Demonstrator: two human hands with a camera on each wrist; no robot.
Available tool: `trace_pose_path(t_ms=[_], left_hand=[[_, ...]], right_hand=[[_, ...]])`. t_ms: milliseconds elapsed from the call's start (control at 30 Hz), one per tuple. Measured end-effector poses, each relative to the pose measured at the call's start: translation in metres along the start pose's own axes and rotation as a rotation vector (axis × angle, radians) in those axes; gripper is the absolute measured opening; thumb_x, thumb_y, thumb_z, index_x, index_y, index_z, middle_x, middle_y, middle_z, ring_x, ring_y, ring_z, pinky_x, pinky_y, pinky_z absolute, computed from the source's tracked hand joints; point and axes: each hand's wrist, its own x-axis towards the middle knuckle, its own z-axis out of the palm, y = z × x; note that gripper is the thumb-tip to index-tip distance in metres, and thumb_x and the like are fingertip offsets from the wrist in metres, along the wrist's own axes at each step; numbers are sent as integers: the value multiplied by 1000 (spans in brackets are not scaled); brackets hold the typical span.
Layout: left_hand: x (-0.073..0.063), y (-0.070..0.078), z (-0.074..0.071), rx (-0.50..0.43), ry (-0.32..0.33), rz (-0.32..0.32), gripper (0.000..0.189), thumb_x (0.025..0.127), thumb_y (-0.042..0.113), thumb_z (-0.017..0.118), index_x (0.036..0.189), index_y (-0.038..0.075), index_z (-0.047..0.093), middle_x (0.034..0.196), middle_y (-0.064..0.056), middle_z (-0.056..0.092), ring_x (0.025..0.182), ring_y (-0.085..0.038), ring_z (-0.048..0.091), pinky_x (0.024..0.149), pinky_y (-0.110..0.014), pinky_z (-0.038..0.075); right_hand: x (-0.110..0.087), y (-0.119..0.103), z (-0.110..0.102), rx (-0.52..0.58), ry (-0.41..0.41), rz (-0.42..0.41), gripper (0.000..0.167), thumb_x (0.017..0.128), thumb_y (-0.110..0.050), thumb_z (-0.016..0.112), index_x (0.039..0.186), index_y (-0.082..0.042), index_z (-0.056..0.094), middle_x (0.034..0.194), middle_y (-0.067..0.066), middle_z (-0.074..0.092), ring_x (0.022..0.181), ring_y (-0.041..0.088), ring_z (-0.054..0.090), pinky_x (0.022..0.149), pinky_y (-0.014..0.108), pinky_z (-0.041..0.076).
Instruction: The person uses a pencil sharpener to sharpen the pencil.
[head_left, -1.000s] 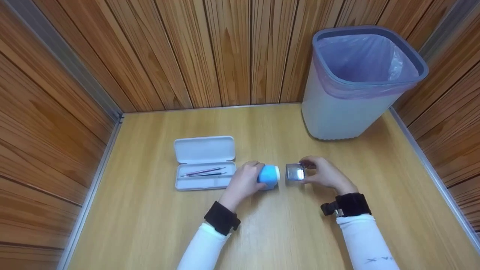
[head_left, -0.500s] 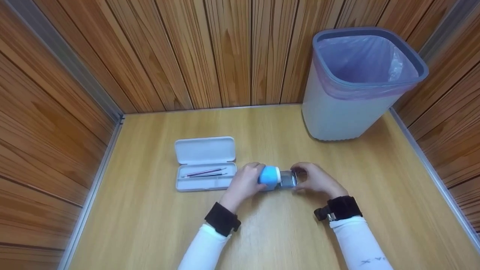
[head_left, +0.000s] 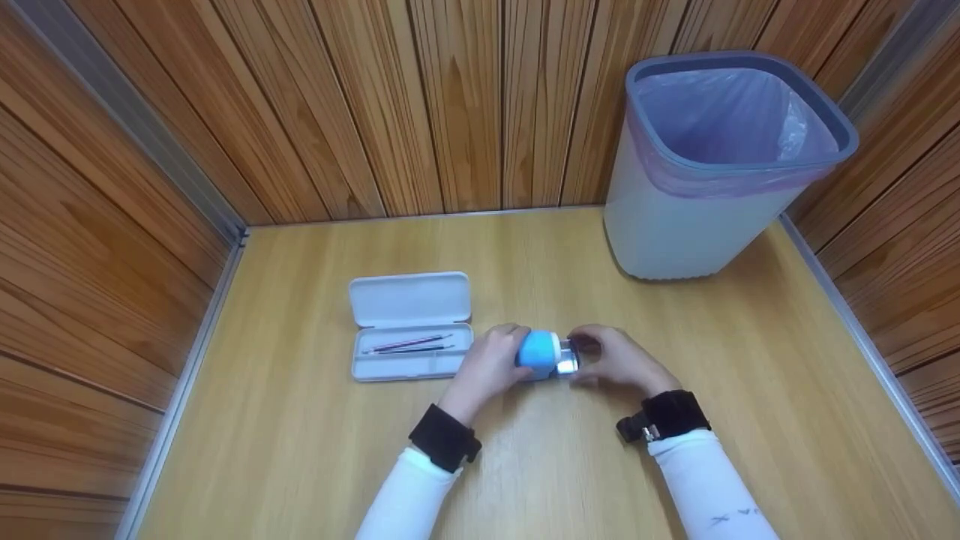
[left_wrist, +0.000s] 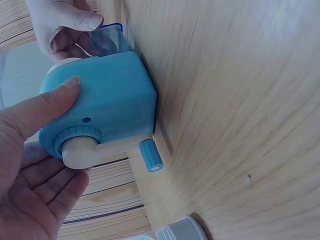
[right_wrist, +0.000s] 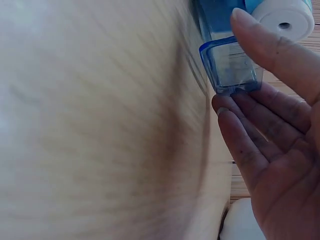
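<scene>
A blue hand-crank pencil sharpener lies on the table, my left hand gripping its body. In the left wrist view, the left thumb presses one side of the sharpener, and the fingers sit near its crank. My right hand pinches a clear shavings drawer between thumb and fingers. The right wrist view shows the drawer with its blue rim outward, partly inside the sharpener's lower end, beside the white pencil-hole face.
An open pale pencil case stands left of the sharpener, with a few thin pencils in it. A lined trash bin is at the back right. Wooden panels close off the back and sides.
My right hand has moved left, bringing the drawer from a gap beside the sharpener to partly inside it. My left hand and the sharpener have stayed nearly still.
</scene>
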Motion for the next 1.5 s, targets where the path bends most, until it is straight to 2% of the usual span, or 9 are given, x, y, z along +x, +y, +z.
trace_pose_path(t_ms=[167,367,467,733,1000,1400,1500], left_hand=[[0,0,1,3,4,-2,52,77,20,85,122,5,65,113,-12,66,102,-26,64,90,-39,53],[-1,-1,1,-7,2,-13,52,78,21,84,123,5,65,115,-12,66,104,-26,64,91,-39,52],[0,-1,1,-8,2,-6,52,78,21,84,123,5,64,115,-12,66,104,-26,64,91,-39,52],[0,-1,2,-11,15,11,53,77,20,84,123,4,65,114,-13,66,103,-27,64,91,-39,52],[0,-2,2,15,23,32,51,77,20,85,121,3,65,113,-13,67,103,-27,64,90,-39,53],[0,-2,4,0,26,35,51,78,21,84,122,3,65,114,-14,66,103,-27,64,90,-39,52],[1,-2,3,-5,25,33,51,78,21,84,122,3,65,114,-13,66,103,-27,64,91,-39,52]], right_hand=[[2,-3,2,-12,7,2,64,72,-18,88,129,-7,61,122,5,63,117,27,57,102,47,44],[7,-4,8,22,-11,-20,60,72,-16,88,126,-10,62,109,0,66,100,20,62,89,40,52],[10,-5,12,39,-15,-27,60,73,-15,87,127,-10,61,106,-1,66,96,18,63,87,39,53],[14,-10,21,53,-25,-62,54,74,-12,86,124,-11,64,106,-2,67,97,18,63,89,41,52],[18,-12,24,48,-3,-104,54,70,-13,89,119,-9,66,112,0,68,109,22,61,101,46,44],[21,-12,26,20,14,-81,54,66,-12,90,116,-10,69,109,0,70,107,22,63,102,48,43],[23,-13,26,9,17,-78,58,66,-14,91,119,-11,67,112,-1,68,109,22,61,103,48,42]])
